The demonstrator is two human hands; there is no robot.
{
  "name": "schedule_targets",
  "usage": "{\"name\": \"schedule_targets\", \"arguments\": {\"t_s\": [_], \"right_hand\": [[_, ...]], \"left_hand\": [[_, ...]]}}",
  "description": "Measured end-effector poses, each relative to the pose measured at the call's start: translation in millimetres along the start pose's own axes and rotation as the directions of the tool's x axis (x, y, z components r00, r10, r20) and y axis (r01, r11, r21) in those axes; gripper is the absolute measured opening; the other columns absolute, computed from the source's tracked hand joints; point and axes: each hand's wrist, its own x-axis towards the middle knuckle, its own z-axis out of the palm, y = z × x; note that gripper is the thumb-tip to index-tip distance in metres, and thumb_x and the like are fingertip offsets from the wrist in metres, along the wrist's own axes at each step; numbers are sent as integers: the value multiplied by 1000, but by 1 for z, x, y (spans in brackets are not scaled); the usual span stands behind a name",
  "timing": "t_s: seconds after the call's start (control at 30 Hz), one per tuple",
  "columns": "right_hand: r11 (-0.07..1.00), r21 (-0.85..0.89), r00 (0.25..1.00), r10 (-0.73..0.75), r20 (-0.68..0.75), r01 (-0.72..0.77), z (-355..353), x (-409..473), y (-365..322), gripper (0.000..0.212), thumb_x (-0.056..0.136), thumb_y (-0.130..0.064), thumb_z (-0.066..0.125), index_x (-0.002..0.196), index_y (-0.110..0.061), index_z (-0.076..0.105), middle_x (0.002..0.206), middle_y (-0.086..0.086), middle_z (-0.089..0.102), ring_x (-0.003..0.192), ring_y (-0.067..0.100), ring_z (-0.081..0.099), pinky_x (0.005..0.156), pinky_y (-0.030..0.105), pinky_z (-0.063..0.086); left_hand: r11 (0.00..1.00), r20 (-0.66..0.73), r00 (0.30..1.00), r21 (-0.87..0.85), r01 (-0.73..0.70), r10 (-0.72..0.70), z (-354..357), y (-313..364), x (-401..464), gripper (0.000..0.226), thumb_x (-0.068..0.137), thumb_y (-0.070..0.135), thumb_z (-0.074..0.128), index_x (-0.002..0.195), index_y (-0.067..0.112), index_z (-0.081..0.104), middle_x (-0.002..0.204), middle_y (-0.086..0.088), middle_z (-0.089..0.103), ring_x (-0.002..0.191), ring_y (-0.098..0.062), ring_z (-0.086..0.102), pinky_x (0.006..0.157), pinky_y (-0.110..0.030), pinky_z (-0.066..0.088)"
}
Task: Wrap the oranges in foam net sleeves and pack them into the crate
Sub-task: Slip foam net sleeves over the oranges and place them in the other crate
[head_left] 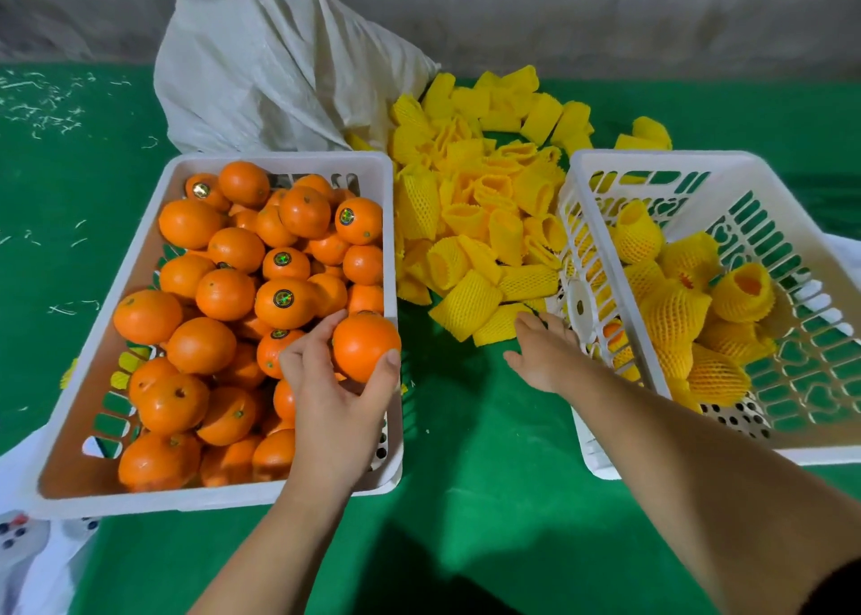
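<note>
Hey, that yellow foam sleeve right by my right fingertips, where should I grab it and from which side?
Pinch the foam sleeve at its near rim, coming in from your side with the right hand. It lies flattened on the green cloth at the pile's edge, so that rim is probably the easiest part to reach.

left hand point(335, 381) gripping an orange point(365, 346) over the full crate point(140, 260) | right hand point(547, 353) reaching at the yellow foam sleeves point(470, 223) | wrapped ones sit in right crate point(792, 172)
</note>
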Motion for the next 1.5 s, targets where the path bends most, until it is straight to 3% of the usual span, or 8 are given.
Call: {"name": "schedule_targets", "arguments": {"t_s": [0.27,0.43,0.57,0.67,0.83,0.97,1.2,1.5], "right_hand": [[990,-139,1000,10,25,-6,-4,9,-1,38,107,-42,45,138,-28,61,170,-6,-22,156,33,-19,127,52,6],[981,-183,990,-89,-110,68,0,8,-8,53,106,-47,47,148,-16,49,170,1,18,154,33,11,121,50,17],[941,279,892,-48,-449,191,3,-20,-26,23,96,-30,67,118,-25,68,117,-3,65,100,10,59,85,22,44],[589,739,884,89,-460,326,-14,-57,-59,17,93,-16,72,104,-26,65,79,-11,58,61,0,50,60,17,37],[-110,921,920,-84,-383,374,-41,-114,-109,32,88,-24,76,118,-34,70,124,-3,72,117,16,67,100,40,54],[-554,824,963,-140,-232,118,-52,-132,-120,62,90,-32,72,147,-20,52,140,16,64,125,34,65,96,56,56],[-498,860,955,-184,-231,112,-46,-147,-119,39,104,-23,54,137,-4,58,135,18,66,127,34,63,100,48,54],[44,966,965,55,-258,256,-45,-148,-115,22,103,-17,60,93,-26,77,101,2,77,104,30,71,94,48,59]], "left_hand": [[992,8,992,-22,-124,124,3,8,-7,68,85,50,75,144,37,45,133,9,34,122,21,37,89,-4,46],[984,44,984,35,-177,175,4,8,-9,67,86,45,79,143,37,45,131,6,35,123,19,36,92,0,37],[986,91,982,20,-166,163,4,8,-8,67,85,56,75,143,40,45,127,19,33,125,14,39,90,-5,44],[984,90,980,-8,-178,178,3,11,-9,66,84,63,70,142,43,45,137,31,32,127,13,41,90,-6,45],[968,231,948,-172,-181,218,-2,12,-17,61,90,58,71,145,49,47,143,29,47,130,-4,55,92,-21,56],[960,347,909,-233,-156,232,-5,12,-20,59,91,60,66,146,48,47,142,28,54,125,-10,63,94,-31,59],[931,317,923,-352,-97,216,-7,15,-17,56,94,72,59,143,45,53,134,27,60,118,-8,65,86,-18,55],[908,329,920,-415,-63,215,-8,18,-20,59,89,73,65,139,42,60,134,22,61,121,-11,65,87,-20,56]]}}
